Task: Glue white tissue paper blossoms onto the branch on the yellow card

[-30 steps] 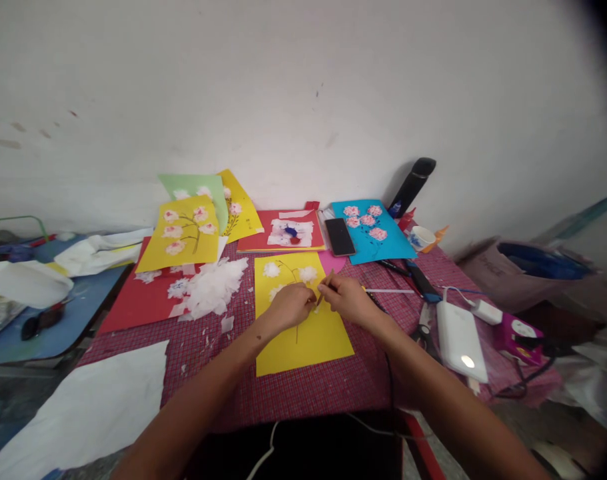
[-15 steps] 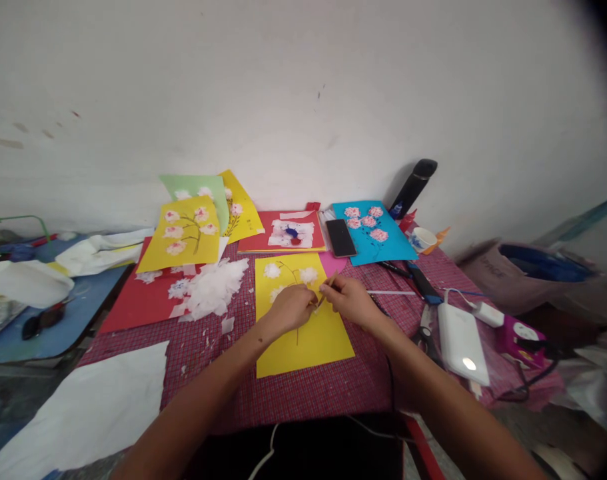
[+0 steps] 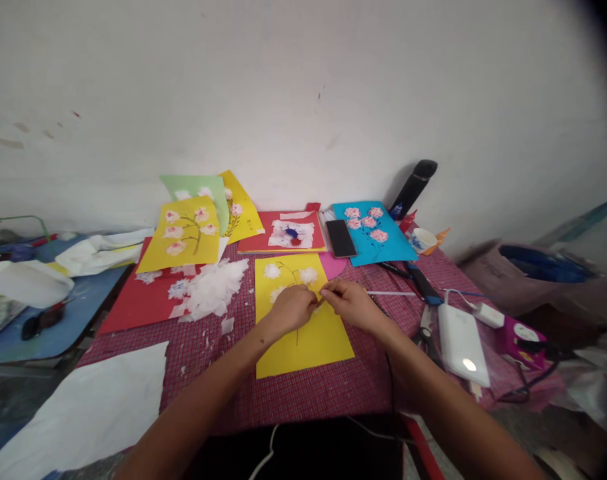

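Observation:
Both of my hands meet over the yellow sheet [image 3: 303,360], which bears white tissue flowers [image 3: 308,275] on a drawn branch. A small, thin tan piece [image 3: 322,301], maybe a strip or stick, spans the gap between my fingertips; its kind is unclear. My left hand [image 3: 294,309] is closed, its fingertips pinching the piece's near end. From the other side, my right hand [image 3: 352,303] pinches it between thumb and fingers. My hands and forearms hide part of the sheet.
Torn white tissue [image 3: 216,287] lies heaped on red paper at left. Behind are a finished yellow flower picture [image 3: 188,257], a red pad [image 3: 260,230], a phone [image 3: 341,239] and a blue picture [image 3: 398,247]. Scissors [image 3: 426,333] and a power bank [image 3: 463,343] lie right.
My right hand has shifted slightly and its fingers have drawn lower and closer to my left hand. Less of the tan piece shows now. The yellow sheet stays in place.

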### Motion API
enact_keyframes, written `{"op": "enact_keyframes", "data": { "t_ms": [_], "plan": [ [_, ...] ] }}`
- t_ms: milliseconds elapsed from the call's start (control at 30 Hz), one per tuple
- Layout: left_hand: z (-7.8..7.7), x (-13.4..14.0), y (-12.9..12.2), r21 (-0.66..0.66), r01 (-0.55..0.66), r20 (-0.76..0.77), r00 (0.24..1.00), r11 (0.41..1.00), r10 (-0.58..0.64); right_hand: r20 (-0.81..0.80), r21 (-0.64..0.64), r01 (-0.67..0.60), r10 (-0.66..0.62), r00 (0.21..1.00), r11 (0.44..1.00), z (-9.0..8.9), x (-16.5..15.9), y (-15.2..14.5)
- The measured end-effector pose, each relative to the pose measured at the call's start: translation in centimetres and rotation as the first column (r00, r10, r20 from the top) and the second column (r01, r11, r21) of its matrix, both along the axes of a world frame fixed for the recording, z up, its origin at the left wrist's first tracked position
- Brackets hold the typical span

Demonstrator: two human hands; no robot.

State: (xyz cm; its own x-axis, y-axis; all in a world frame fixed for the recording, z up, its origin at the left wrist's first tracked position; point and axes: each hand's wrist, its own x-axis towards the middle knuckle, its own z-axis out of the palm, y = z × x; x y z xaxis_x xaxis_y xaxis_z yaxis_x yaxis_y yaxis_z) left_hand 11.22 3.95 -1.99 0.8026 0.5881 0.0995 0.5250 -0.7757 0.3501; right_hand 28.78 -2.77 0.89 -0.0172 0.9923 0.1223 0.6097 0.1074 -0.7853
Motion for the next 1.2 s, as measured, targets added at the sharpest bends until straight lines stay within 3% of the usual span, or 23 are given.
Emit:
{"op": "enact_keyframes", "data": {
  "t_ms": [433,600,733,867,1000,1067,1133,1200],
  "plan": [
    [0.3,0.0,-0.2,0.009,0.011,0.000,1.000,1.000,-0.011,-0.114,0.001,0.022,-0.021,0.993,1.000,-1.3,0.7,-0.1],
    [0.6,0.1,-0.1,0.003,-0.002,-0.003,1.000,1.000,0.002,-0.156,0.028,0.059,-0.053,0.986,0.998,-0.5,0.8,-0.3],
    [2.0,-1.1,-1.1,0.022,-0.053,0.061,0.997,0.998,0.051,-0.244,0.056,0.124,-0.107,0.964,0.991,0.9,1.0,-1.8],
    [3.0,-5.5,-4.7,0.006,-0.105,0.192,0.976,0.994,0.102,-0.359,0.076,0.216,-0.176,0.917,0.973,0.5,0.5,-5.9],
    [1.8,-12.6,-7.6,-0.109,-0.200,0.172,0.961,0.974,0.217,-0.480,0.038,0.203,-0.160,0.862,0.978,-2.5,-1.0,-10.6],
    [1.3,-16.1,-7.2,-0.087,-0.306,0.117,0.942,0.948,0.315,-0.518,0.034,0.174,-0.131,0.845,0.984,-4.2,-2.1,-12.0],
    [1.2,-18.9,-5.8,0.010,-0.479,0.078,0.875,0.878,0.477,-0.539,0.036,0.156,-0.112,0.835,0.987,-5.6,-3.1,-12.6],
    [1.6,-20.5,-4.4,0.105,-0.554,0.047,0.832,0.826,0.553,-0.553,0.040,0.165,-0.116,0.825,0.986,-6.5,-3.8,-12.7]
  ]
}}
